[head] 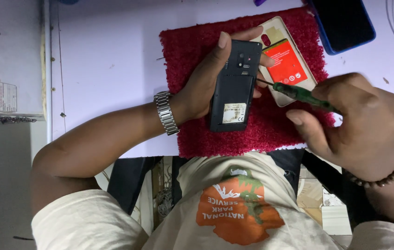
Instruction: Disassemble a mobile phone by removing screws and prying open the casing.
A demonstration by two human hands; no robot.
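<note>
Right hand [350, 122] points green screwdriver [301, 94] at left-held phone [234, 85].

matt plastic phone [232, 88] (fluffy red mat [192, 51])

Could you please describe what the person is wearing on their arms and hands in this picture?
The left hand is bare, with a silver metal link watch on its wrist. The right hand is bare too, with a bracelet of round dark brown beads on its wrist. Both forearms are uncovered; short cream sleeves of a T-shirt end above the elbows.
</note>
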